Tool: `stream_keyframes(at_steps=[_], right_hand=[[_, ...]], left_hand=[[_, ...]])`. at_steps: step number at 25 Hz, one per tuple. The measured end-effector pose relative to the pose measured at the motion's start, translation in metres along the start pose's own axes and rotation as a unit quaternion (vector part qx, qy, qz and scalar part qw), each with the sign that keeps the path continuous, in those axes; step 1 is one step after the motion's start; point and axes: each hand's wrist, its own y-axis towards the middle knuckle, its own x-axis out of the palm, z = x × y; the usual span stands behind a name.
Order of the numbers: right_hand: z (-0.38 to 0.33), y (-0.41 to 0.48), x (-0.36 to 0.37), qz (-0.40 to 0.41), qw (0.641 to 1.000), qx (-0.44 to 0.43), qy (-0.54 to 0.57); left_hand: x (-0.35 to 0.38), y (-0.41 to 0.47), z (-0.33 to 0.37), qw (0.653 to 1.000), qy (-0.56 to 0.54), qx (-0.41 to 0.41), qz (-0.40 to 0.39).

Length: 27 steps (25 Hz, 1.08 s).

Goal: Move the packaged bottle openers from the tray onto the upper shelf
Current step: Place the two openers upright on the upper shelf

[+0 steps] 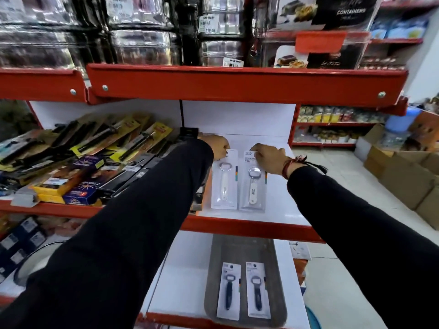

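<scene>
Red store shelving — on the white upper shelf point(280, 205) I pinch 2 white-handled openers point(224, 184) by their card tops, left hand point(217, 146), right hand point(270, 157); 2 dark-handled openers point(257, 290) lie on the grey tray point(237, 250) below.

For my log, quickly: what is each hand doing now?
Left hand: closed on the top of the left white-handled opener pack.
Right hand: closed on the top of the right white-handled opener pack.

Two packaged openers point(238, 181) side by side on upper shelf point(280, 203), two more point(243, 290) on tray point(278, 257) below.
</scene>
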Motion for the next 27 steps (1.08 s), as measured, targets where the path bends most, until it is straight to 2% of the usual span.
stream_keyframes(at_steps=[5, 10, 13, 17, 22, 27], right_hand=[[0.001, 0.01, 0.039, -0.05, 0.999, -0.007, -0.001], [0.002, 0.004, 0.059, -0.061, 0.991, -0.013, -0.116], [0.0, -0.004, 0.067, -0.068, 0.983, -0.011, -0.173], [0.002, -0.018, 0.066, -0.031, 0.991, -0.02, -0.131], [-0.003, -0.06, 0.053, 0.01, 0.995, -0.053, -0.09], [-0.011, -0.124, 0.05, 0.109, 0.987, -0.09, -0.074]], left_hand=[[0.028, 0.009, -0.004, 1.0, -0.006, 0.009, -0.029], [0.051, 0.005, -0.007, 0.993, 0.113, 0.03, -0.027], [0.06, -0.003, -0.005, 0.99, 0.135, 0.038, -0.019], [0.057, -0.019, -0.003, 0.99, 0.14, 0.031, 0.003], [0.056, -0.06, 0.007, 0.994, 0.086, 0.009, 0.069], [0.064, -0.125, 0.03, 0.984, 0.071, 0.035, 0.159]])
